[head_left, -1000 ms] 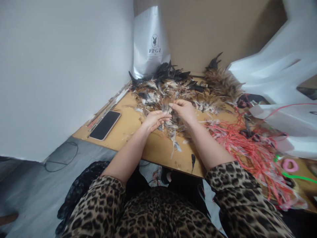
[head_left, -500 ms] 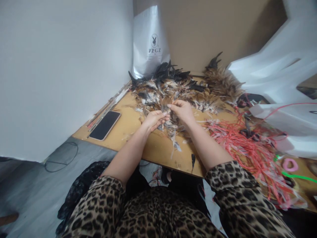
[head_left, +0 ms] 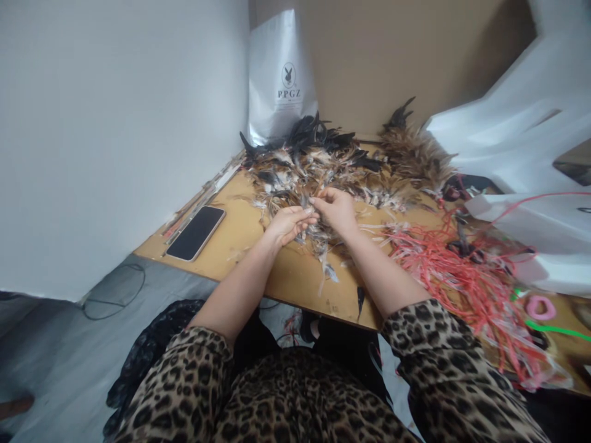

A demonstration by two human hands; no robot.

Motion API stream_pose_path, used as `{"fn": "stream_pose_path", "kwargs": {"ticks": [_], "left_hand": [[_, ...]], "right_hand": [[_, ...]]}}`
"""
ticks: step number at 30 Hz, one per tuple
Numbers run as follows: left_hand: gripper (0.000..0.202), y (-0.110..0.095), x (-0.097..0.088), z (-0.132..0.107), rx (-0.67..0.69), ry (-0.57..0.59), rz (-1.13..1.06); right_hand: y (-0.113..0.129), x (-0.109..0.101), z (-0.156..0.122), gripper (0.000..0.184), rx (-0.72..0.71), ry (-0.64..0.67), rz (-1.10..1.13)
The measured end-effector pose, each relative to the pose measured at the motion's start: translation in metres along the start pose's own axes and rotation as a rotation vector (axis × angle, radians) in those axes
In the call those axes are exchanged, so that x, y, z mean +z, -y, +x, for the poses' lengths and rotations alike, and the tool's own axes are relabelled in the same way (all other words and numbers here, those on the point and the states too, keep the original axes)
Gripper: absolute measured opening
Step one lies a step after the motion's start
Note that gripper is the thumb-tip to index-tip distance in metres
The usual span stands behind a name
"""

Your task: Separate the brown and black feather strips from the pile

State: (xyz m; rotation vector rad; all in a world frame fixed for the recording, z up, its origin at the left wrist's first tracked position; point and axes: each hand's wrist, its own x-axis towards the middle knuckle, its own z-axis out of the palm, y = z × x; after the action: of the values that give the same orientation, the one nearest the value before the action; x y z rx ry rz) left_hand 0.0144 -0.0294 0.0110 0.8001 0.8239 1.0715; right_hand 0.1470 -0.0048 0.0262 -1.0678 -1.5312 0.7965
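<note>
Wooden tabletop (head_left: 240,237) is holding everything; we're pinching feathers (head_left: 306,202) with our left hand (head_left: 287,223) and right hand (head_left: 338,209), both sets of fingertips clamped on them, feather pile (head_left: 323,161) lying just beyond the fingers.

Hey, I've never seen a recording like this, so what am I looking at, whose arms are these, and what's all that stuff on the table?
No machine here. The picture comes from a camera on a person's head, looking down at their own bare hands. The left hand and right hand meet over a pile of feathers on a wooden table, each pinching a few. A dark phone lies at the left, tangled red cords at the right, a white bag stands behind.
</note>
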Motion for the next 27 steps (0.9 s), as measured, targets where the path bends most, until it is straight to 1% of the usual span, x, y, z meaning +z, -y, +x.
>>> {"fn": "stream_pose_path", "kwargs": {"ticks": [3, 5, 9, 12, 16, 23, 27], "left_hand": [[0.006, 0.001, -0.001, 0.001, 0.011, -0.007, 0.005], [0.006, 0.002, -0.001, 0.002, 0.022, -0.019, -0.004], [0.005, 0.001, -0.003, 0.003, 0.066, -0.052, -0.042], [0.005, 0.001, -0.003, 0.004, 0.087, -0.059, -0.052], [0.005, 0.0, -0.002, 0.002, 0.091, -0.052, -0.019], [0.005, 0.0, 0.0, 0.001, 0.07, -0.045, -0.027], [0.005, 0.001, -0.001, 0.002, 0.088, -0.04, -0.009]], "right_hand": [[0.001, 0.002, -0.001, 0.021, -0.001, 0.002, 0.0], [0.003, 0.001, -0.001, 0.023, 0.038, 0.017, 0.062], [0.008, -0.004, -0.001, 0.028, 0.216, 0.075, 0.239], [0.009, -0.008, -0.001, 0.03, 0.309, 0.137, 0.284], [0.007, -0.008, -0.001, 0.03, 0.32, 0.163, 0.285], [0.007, 0.001, -0.005, 0.029, 0.387, 0.104, 0.412], [0.003, 0.003, -0.005, 0.028, 0.389, 0.102, 0.417]]}}
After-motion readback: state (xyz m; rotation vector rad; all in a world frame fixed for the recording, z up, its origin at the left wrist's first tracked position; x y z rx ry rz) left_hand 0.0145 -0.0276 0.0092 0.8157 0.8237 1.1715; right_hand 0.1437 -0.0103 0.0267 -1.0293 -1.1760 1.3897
